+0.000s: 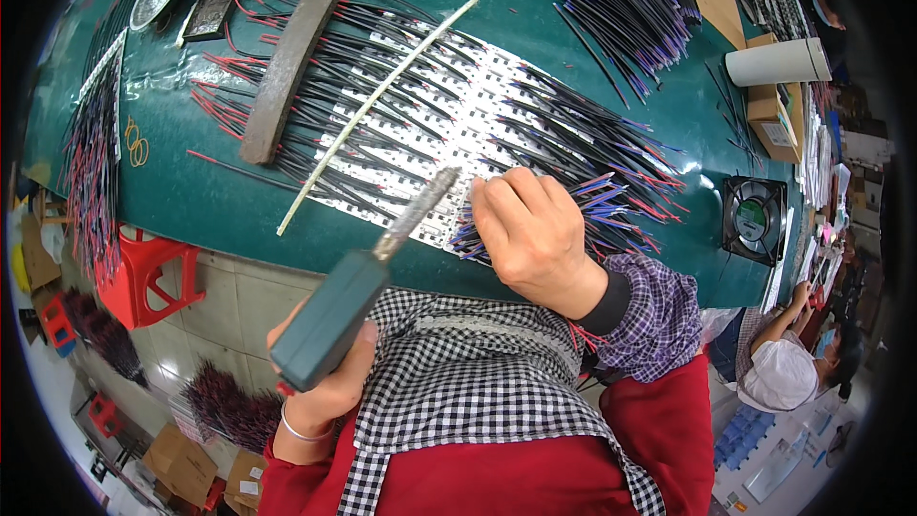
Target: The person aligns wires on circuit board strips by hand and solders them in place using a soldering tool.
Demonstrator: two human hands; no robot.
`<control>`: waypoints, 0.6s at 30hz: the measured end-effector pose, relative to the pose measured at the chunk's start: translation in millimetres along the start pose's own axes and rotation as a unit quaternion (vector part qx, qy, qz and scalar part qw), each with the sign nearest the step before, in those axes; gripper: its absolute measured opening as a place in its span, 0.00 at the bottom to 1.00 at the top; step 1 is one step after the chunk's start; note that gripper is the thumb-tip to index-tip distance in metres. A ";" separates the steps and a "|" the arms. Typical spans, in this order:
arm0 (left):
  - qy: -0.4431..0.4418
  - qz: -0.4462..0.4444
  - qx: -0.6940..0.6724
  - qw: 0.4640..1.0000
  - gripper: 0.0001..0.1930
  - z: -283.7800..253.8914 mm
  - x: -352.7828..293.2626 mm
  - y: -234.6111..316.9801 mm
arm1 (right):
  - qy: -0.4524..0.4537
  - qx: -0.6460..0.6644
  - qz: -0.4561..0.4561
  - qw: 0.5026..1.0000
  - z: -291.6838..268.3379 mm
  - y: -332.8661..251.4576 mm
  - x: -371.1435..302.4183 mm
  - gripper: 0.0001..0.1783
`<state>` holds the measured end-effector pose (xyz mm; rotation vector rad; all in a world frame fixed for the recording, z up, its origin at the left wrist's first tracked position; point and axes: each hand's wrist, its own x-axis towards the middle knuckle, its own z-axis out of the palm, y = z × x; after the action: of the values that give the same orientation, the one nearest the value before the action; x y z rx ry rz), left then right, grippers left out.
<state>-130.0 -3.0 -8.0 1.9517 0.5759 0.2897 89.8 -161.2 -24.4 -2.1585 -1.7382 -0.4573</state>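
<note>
My left hand point(336, 384) is wrapped round the dark green handle of a soldering gun point(334, 317). The gun's rough metal tip points up and away, over the near part of a white circuit board panel point(470, 124). My right hand point(531, 241) is closed at the panel's near right edge, thumb and fingers pinched; whatever they hold is hidden. Just beside and behind it lie loose black wires point(602, 199) with blue and red ends. Rows of black wires with red ends run left from the panel, under a heavy curved bar point(291, 72) and a thin pale stick point(377, 113).
Black-purple wire bundles point(626, 14) lie at the far right of the green table point(181, 177). A small fan point(754, 220) and white roll point(778, 63) are on the right. Another wired panel hangs over the left edge above a red stool point(143, 277). A person point(788, 368) sits at the right.
</note>
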 end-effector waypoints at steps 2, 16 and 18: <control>0.033 0.023 -0.002 0.999 0.13 -1.7 -8.6 -3.8 | -0.013 -0.001 0.004 1.000 -2.2 -0.5 -0.2 0.08; 0.051 0.014 -0.066 0.996 0.25 -4.1 -16.0 -4.0 | 0.035 0.001 0.074 0.997 -4.7 -2.3 -9.5 0.27; 0.047 0.007 -0.081 0.996 0.25 -3.3 -17.0 -6.8 | -0.008 0.011 0.070 0.997 -6.6 -3.9 -10.8 0.25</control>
<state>-147.8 -6.8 -11.8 1.7938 0.5815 0.4264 83.5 -172.7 -23.1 -2.2553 -1.5786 -0.3839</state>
